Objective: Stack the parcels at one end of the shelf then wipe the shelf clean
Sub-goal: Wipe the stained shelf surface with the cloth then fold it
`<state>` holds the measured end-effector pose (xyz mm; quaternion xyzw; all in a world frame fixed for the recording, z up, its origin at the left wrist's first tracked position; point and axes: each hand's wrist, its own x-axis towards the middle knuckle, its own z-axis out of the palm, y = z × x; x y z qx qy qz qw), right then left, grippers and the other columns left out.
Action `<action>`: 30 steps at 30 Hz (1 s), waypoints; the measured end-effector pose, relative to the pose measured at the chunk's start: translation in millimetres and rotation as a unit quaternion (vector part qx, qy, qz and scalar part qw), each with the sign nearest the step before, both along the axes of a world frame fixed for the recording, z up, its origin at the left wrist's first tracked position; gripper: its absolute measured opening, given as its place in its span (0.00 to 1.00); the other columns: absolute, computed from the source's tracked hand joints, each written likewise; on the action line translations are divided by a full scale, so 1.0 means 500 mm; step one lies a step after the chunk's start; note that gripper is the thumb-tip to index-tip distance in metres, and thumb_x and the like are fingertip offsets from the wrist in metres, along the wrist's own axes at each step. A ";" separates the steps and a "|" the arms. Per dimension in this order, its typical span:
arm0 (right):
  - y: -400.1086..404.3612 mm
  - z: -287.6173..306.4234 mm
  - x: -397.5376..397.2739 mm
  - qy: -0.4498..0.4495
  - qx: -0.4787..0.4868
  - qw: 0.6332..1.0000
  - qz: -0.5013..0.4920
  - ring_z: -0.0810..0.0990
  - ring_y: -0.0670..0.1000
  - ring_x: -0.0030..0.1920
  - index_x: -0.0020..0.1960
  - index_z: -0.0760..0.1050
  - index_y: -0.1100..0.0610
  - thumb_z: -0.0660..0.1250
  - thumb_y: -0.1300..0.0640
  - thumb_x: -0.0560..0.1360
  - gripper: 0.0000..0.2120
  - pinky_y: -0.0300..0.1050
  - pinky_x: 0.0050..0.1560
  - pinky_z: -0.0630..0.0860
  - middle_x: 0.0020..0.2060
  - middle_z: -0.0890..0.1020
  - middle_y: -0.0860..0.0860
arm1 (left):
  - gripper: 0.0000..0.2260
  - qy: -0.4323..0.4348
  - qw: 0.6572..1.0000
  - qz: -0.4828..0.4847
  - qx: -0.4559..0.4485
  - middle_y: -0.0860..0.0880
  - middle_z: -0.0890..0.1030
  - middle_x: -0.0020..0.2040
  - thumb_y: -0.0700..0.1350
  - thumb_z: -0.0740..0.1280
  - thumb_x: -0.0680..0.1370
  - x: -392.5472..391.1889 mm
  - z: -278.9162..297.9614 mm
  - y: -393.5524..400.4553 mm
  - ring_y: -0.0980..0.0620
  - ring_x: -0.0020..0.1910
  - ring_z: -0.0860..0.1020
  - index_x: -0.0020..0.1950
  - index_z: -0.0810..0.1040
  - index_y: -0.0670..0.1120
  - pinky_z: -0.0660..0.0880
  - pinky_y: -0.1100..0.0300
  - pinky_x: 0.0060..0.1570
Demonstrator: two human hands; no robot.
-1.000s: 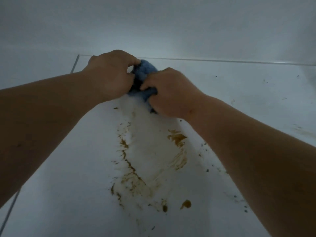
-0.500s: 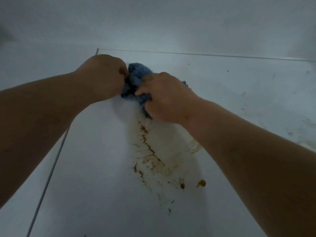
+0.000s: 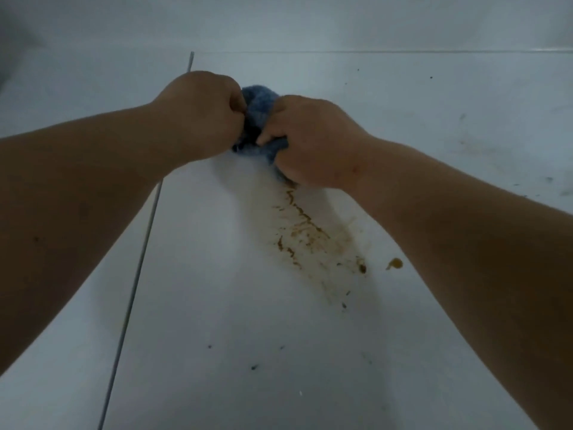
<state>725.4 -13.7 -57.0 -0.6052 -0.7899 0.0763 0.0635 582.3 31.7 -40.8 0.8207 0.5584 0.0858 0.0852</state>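
Observation:
A bunched blue cloth (image 3: 259,107) lies on the white shelf (image 3: 217,305) near its back. My left hand (image 3: 198,116) grips the cloth's left side with curled fingers. My right hand (image 3: 313,141) grips its right side and presses it down on the shelf. A smeared brown stain (image 3: 307,231) runs from under the cloth toward me, with a brown blob (image 3: 395,263) at its right end. No parcels are in view.
The shelf's left edge (image 3: 139,259) runs as a thin grey line from front to back. The white back wall (image 3: 310,23) rises behind the shelf. Dark specks (image 3: 254,367) dot the front, and faint smudges (image 3: 474,144) mark the right side.
Both hands have stayed gripped on the cloth. The view has shifted, so the shelf's left edge and the stain sit further right in the picture. The brown smear looks thinner.

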 end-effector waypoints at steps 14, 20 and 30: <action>-0.043 -0.009 -0.056 -0.022 0.022 0.997 -0.073 0.73 0.56 0.64 0.65 0.75 0.52 0.61 0.58 0.77 0.17 0.48 0.58 0.71 0.63 0.74 0.52 | 0.11 0.025 0.999 -0.035 -0.003 0.41 0.80 0.52 0.40 0.62 0.77 -0.011 0.000 -0.029 0.43 0.50 0.76 0.57 0.80 0.41 0.68 0.57 0.45; -0.056 0.015 0.022 -0.031 -0.001 0.996 -0.087 0.76 0.53 0.54 0.58 0.80 0.55 0.61 0.58 0.75 0.15 0.47 0.57 0.74 0.54 0.77 0.52 | 0.12 -0.002 0.999 -0.032 -0.004 0.46 0.78 0.59 0.45 0.62 0.79 -0.016 -0.007 -0.023 0.47 0.57 0.75 0.62 0.76 0.47 0.65 0.61 0.50; -0.038 0.004 -0.049 0.008 0.005 0.998 -0.067 0.77 0.55 0.60 0.62 0.78 0.54 0.60 0.59 0.77 0.16 0.49 0.60 0.74 0.60 0.78 0.52 | 0.17 -0.046 0.999 -0.014 -0.007 0.44 0.79 0.58 0.47 0.66 0.76 -0.014 -0.011 -0.020 0.45 0.56 0.76 0.64 0.75 0.45 0.68 0.58 0.50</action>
